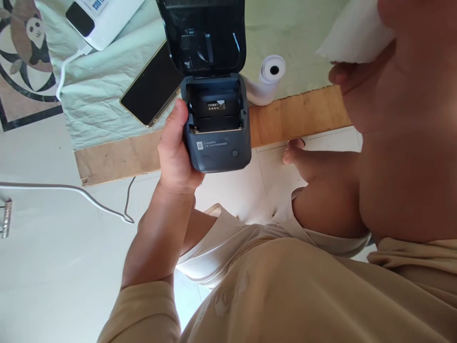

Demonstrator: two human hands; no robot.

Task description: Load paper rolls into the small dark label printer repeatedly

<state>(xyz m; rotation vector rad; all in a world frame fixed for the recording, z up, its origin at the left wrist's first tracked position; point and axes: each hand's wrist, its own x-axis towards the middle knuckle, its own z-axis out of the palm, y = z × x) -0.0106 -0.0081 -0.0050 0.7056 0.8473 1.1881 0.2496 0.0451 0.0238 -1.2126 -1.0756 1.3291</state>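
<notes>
My left hand [178, 152] is wrapped around the left side of a dark blue label printer [219, 152], thumb along its edge. The printer's black lid [207, 40] is raised, and no roll is visible in its compartment. Large and close to the camera, my right hand [371, 71] grips a white piece of what looks like paper [357, 33] at the upper right; part of the hand is cut off by the frame. Just right of the printer, a white paper roll [273, 76] with a dark core hole lies on the cloth-covered table.
A phone [153, 85] lies on the pale green cloth [96, 114], left of the printer. Behind it sits a white device [110, 21] with a white cable [62, 71]. The wooden table edge [300, 116] runs across. A white wire hanger [71, 187] shows at left.
</notes>
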